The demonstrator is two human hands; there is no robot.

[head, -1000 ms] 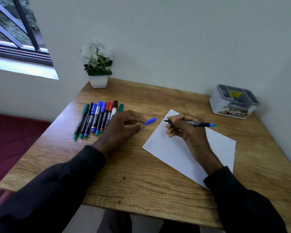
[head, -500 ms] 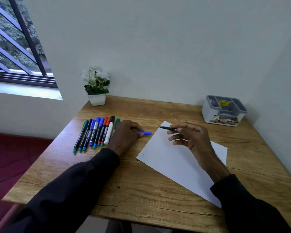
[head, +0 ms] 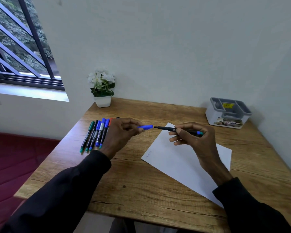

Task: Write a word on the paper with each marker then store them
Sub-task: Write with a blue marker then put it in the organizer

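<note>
You are pinching a blue cap [head: 145, 126] in your left hand [head: 119, 135] just left of the paper [head: 183, 158], its open end just short of the tip of the marker [head: 168, 128] your right hand [head: 195, 137] is gripping above the paper, spare markers [head: 96, 135] lying farther left.

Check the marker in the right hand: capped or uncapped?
Uncapped. The marker shows a bare tip; the left hand pinches the blue cap just apart from it.
</note>
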